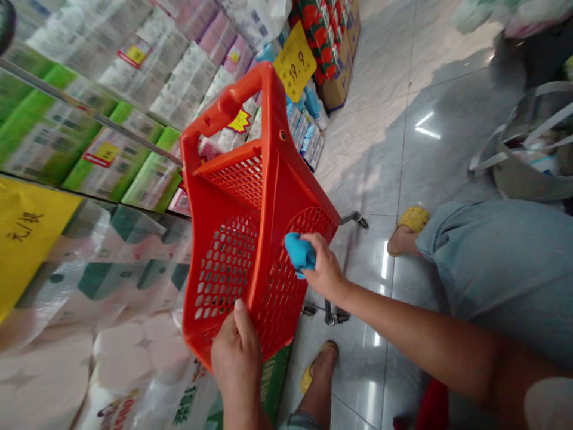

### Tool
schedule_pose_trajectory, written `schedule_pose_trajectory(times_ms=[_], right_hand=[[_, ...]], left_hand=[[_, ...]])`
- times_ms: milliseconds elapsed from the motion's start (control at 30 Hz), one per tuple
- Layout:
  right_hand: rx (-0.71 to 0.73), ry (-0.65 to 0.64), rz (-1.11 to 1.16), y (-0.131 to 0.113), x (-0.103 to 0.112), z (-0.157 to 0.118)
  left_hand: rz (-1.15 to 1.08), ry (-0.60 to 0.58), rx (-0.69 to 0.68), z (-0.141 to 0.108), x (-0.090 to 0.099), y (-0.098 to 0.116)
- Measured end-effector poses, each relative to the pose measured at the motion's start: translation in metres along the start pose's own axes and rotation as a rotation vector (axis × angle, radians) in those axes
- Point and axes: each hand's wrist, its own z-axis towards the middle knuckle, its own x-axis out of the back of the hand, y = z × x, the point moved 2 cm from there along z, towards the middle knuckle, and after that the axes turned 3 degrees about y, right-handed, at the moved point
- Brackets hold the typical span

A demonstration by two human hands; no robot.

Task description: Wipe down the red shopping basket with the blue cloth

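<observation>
A red plastic shopping cart with mesh walls stands tilted in the view, its basket bare inside. My left hand is closed on the cart's rim, the thumb lying over the edge and the other fingers hidden. In my right hand is a bunched blue cloth, held against or very close to the mesh side wall; I cannot tell whether it touches. The cart's handle is at the far end, away from both hands.
Tissue packs fill shelves on the left, with wrapped paper rolls below. A yellow price sign hangs behind the cart. Casters rest on the tiled floor. A grey bag or basket stands at right.
</observation>
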Motion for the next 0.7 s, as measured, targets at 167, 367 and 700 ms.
schedule_pose_trajectory(times_ms=[167, 367, 700], right_hand=[[-0.014, 0.193, -0.044, 0.019, 0.015, 0.028], [0.065, 0.155, -0.085, 0.004, 0.002, 0.015], [-0.125, 0.196, -0.139, 0.042, 0.014, 0.017]], left_hand=[[-0.011, -0.028, -0.033, 0.001, 0.000, -0.009], [0.002, 0.003, -0.048, 0.001, -0.002, -0.008], [0.044, -0.005, -0.094, 0.002, -0.001, -0.008]])
